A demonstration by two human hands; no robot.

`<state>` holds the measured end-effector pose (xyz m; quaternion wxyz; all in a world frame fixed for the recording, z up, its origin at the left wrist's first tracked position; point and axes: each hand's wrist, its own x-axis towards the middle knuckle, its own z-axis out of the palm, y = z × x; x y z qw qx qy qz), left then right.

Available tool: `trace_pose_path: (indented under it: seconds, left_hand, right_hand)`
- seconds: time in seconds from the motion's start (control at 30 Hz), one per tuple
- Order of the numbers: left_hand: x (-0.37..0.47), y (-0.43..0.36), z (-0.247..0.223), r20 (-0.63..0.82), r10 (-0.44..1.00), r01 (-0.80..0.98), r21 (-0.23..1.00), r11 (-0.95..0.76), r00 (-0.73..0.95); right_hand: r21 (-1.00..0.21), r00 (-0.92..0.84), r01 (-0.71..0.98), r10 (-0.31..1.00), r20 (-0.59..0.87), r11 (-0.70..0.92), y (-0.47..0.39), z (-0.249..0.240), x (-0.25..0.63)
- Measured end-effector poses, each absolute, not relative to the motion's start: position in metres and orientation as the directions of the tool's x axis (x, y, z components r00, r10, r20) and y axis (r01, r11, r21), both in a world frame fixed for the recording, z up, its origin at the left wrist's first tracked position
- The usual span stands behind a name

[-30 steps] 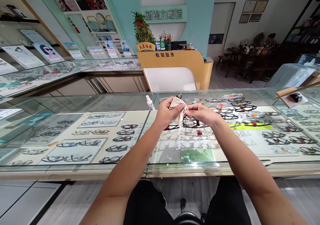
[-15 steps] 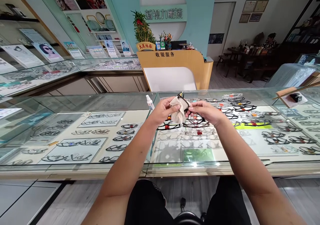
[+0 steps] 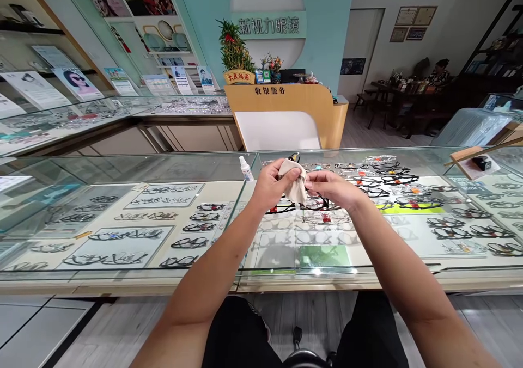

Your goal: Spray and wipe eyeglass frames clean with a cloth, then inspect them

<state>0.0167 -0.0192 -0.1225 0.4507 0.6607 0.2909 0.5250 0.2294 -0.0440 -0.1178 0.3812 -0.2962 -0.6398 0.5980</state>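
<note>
My left hand (image 3: 267, 185) is closed, its thumb pressing a beige cloth (image 3: 296, 189) around part of a pair of black eyeglasses (image 3: 294, 157). Most of the eyeglasses is covered by the cloth and fingers; a dark piece with some yellow pokes out above the cloth. On the other side, my right hand (image 3: 333, 188) pinches at the cloth's right edge, where the eyeglasses' frame meets it. Both hands are held above the glass counter (image 3: 269, 278). A white spray bottle (image 3: 245, 169) stands upright on the glass just left of my left hand.
Many eyeglasses lie inside the display case, some on white trays (image 3: 153, 243) to the left. A wooden stand (image 3: 466, 154) is on the right side. Beyond is a wooden cashier desk (image 3: 286, 98) with plants. Far right, a person (image 3: 440, 73) sits at a table.
The cloth and eyeglasses have turned in my hands, so the cloth hides more of the frame. My left thumb has shifted up over the cloth, and my right hand has moved slightly left.
</note>
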Motion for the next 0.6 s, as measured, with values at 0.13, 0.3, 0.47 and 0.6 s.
trace_pose_path:
  seconds: [0.13,0.3,0.47,0.6]
  left_hand:
    - [0.0159,-0.0152,-0.1227,0.429,0.850,-0.188,0.902,-0.388,0.305]
    - [0.0129,-0.0114,-0.1229,0.358,0.849,-0.344,0.911,-0.227,0.388]
    - [0.0122,-0.0164,-0.1202,0.305,0.828,-0.304,0.937,-0.173,0.471]
    - [0.0169,-0.0196,-0.1214,0.350,0.847,-0.282,0.927,-0.249,0.400]
  right_hand:
    - [-0.982,-0.468,-0.042,0.865,0.183,0.185,-0.0471,-0.1124,0.2325]
    - [-0.970,-0.402,-0.076,0.883,0.244,0.233,-0.0486,-0.1082,0.2347]
    - [-0.977,-0.431,-0.131,0.878,0.209,0.169,-0.0482,-0.1109,0.2346]
    - [-0.983,-0.434,-0.109,0.883,0.182,0.149,-0.0465,-0.1170,0.2321]
